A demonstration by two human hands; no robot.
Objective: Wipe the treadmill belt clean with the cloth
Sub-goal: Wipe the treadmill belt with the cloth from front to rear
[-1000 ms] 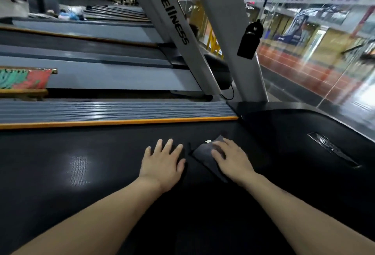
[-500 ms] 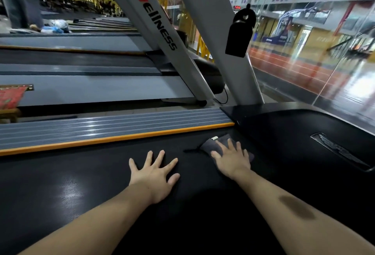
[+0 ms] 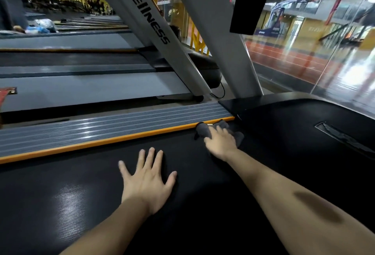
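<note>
The black treadmill belt fills the lower view, edged by an orange strip and a ribbed grey side rail. The left hand lies flat on it with fingers spread wide, probably as a prop for leaning forward. The right hand presses its fairly straight fingers onto the dark cloth at the belt's far corner against the strip, likely to catch dirt there.
</note>
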